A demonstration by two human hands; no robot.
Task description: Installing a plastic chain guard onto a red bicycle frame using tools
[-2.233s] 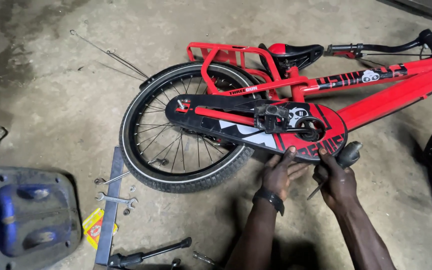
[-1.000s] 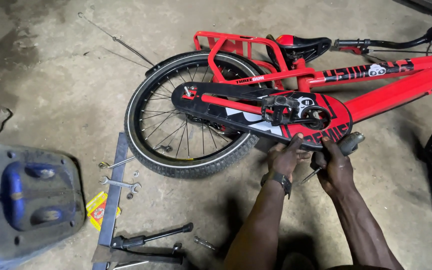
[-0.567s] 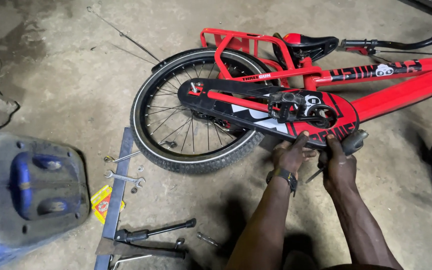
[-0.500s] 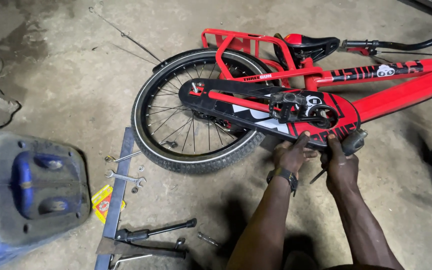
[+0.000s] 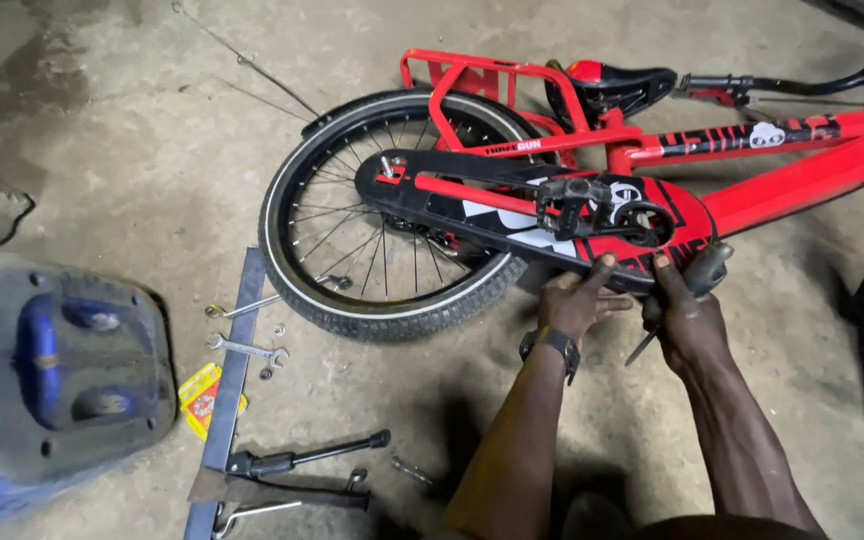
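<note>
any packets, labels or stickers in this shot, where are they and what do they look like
Small packet: flat on the floor left of the metal bar, yellow with a red patch.
Chain guard decal: along the bike's chain guard above the left hand and right hand, red, black and white graphics.
Frame sticker: on the red frame tube below the saddle, dark strip with white marks.

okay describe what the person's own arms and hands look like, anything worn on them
Both forearms are bare, with no sleeves in view, and both hands are bare with no gloves. The left hand has a dark wristband or watch around its wrist. The right hand shows nothing on its wrist. No rings can be made out.
</note>
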